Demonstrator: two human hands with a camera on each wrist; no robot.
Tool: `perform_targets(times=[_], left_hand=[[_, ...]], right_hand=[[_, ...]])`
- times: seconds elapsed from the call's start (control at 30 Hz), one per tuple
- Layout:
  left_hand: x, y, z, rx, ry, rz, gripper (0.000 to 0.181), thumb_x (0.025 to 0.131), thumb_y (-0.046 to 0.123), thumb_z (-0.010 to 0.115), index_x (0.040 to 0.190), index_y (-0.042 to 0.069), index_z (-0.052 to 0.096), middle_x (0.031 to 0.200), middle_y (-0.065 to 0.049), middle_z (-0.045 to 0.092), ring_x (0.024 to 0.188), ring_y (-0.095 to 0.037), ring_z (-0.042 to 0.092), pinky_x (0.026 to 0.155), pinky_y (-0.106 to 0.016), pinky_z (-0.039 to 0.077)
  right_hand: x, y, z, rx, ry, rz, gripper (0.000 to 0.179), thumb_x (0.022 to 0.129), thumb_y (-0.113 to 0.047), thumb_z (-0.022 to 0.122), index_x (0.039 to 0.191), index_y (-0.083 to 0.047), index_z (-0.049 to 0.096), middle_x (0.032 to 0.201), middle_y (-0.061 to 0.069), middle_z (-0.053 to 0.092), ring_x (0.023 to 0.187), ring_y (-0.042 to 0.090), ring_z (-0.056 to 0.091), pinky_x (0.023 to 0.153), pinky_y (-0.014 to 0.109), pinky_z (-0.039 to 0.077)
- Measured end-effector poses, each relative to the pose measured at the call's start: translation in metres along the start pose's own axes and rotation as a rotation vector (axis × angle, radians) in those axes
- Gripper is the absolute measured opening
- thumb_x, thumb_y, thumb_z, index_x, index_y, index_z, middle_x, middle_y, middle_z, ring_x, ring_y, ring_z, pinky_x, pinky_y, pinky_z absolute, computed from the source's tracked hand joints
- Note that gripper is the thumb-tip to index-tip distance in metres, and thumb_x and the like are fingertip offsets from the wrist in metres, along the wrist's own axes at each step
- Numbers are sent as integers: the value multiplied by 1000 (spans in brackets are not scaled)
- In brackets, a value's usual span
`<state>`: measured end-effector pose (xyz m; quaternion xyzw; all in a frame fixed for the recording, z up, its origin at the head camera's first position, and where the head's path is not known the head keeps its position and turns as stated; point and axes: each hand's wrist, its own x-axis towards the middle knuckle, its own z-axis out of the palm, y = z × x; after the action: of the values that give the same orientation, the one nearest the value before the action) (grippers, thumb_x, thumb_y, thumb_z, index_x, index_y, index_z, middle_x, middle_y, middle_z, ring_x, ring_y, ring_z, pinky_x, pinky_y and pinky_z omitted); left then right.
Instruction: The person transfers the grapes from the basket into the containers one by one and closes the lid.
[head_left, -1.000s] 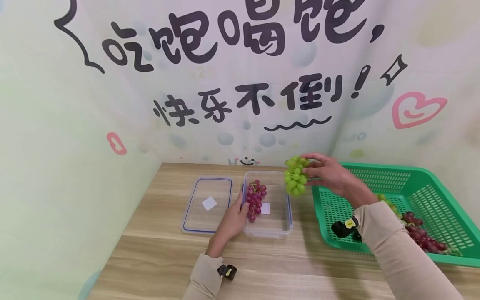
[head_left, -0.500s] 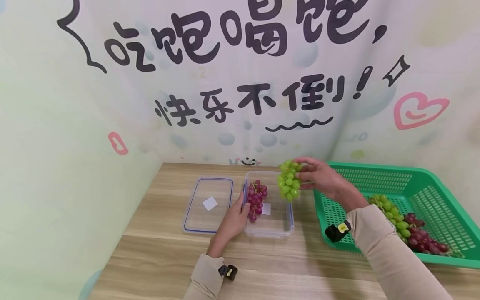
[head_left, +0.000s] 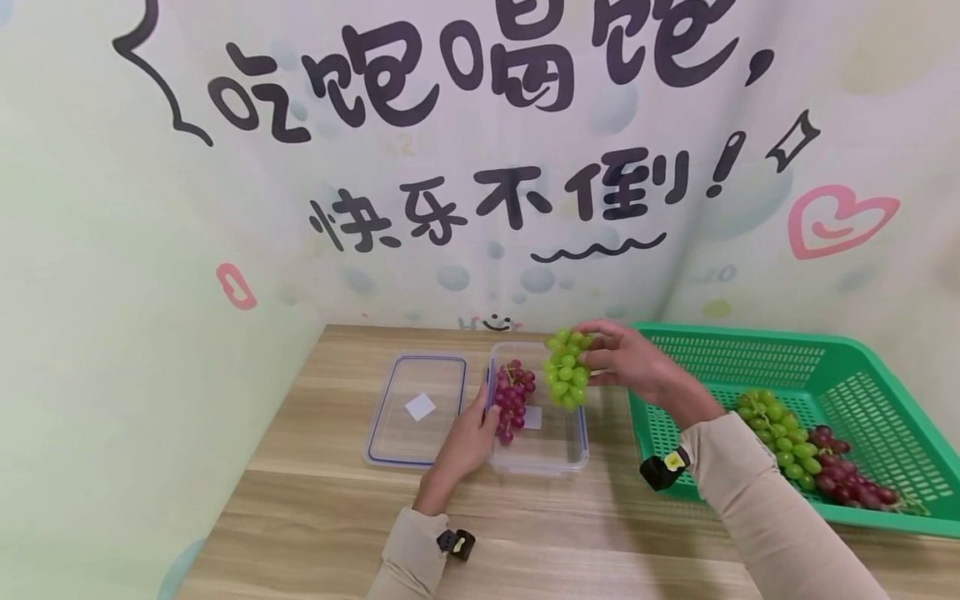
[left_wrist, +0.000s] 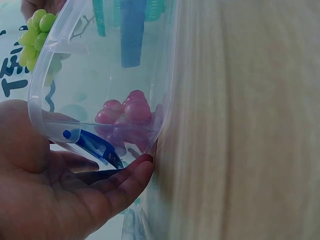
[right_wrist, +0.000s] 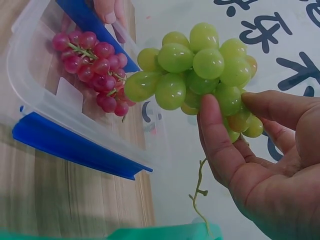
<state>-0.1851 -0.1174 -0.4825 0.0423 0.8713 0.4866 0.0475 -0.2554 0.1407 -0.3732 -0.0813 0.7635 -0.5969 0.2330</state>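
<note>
My right hand (head_left: 626, 362) holds a bunch of green grapes (head_left: 566, 368) over the right side of a clear plastic food container (head_left: 558, 458). In the right wrist view, fingers and thumb pinch the green bunch (right_wrist: 200, 75), and a bare stem (right_wrist: 200, 185) hangs below it. Inside the container, along its left side, lies a bunch of red grapes (head_left: 513, 400). My left hand (head_left: 465, 442) grips the container's left wall, thumb at the rim. The left wrist view shows its fingers against the outside, beside a blue clip (left_wrist: 97, 147).
The container's lid (head_left: 390, 433), blue-sealed, lies flat to the left on the wooden table (head_left: 300, 500). A green basket (head_left: 832, 354) at the right holds more green grapes (head_left: 780, 437) and red grapes (head_left: 847, 479). A printed wall cloth (head_left: 450, 275) stands behind.
My right hand has moved left and slightly down with the green grapes, from beside the container to over it. The left hand has stayed on the container's wall.
</note>
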Motion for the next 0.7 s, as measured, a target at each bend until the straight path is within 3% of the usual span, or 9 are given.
perform_targets(times=[0.23,0.33,0.4,0.43,0.53,0.6,0.7], left_hand=[[0,-1,0,11,0,-6,58,108,24,36,157,0,16,159,-21,28,71,-26,53,75,-40,53],[-1,-1,0,16,9,4,58,108,23,37,156,-1,17,159,-22,28,105,-36,59,98,-48,48],[-1,-1,0,14,13,6,58,108,23,38,156,-2,18,158,-22,28,122,-37,53,103,-50,45],[-1,-2,0,13,14,6,58,108,23,38,156,-2,18,158,-22,28,123,-35,52,104,-48,44],[-1,-1,0,13,16,-6,58,108,25,37,156,-1,18,159,-21,28,113,-34,56,98,-45,45],[0,-1,0,15,15,-8,58,108,25,37,156,-1,18,159,-21,28,97,-33,58,93,-43,47],[0,0,0,14,8,-12,58,108,25,36,157,0,17,159,-21,28,78,-26,55,77,-40,51]], right_hand=[[3,4,4,1,-20,14,46,99,-2,52,144,-10,45,129,24,48,107,30,61,92,45,56],[5,8,7,-8,-12,30,46,99,-3,52,144,-11,46,129,23,48,107,31,61,93,45,56],[6,11,9,-19,-4,37,47,99,-3,53,144,-12,46,129,23,48,108,31,60,93,45,56],[7,12,10,-24,-1,37,47,99,-3,53,144,-13,46,130,23,48,108,32,60,93,46,56],[9,15,14,-36,2,30,46,99,-3,53,144,-13,47,130,24,48,109,32,59,92,45,56],[10,16,15,-42,0,25,45,99,-3,53,143,-13,48,130,24,48,109,32,60,92,46,56],[12,18,17,-49,-3,21,43,99,-4,53,142,-12,50,129,24,49,108,32,61,90,44,57]])
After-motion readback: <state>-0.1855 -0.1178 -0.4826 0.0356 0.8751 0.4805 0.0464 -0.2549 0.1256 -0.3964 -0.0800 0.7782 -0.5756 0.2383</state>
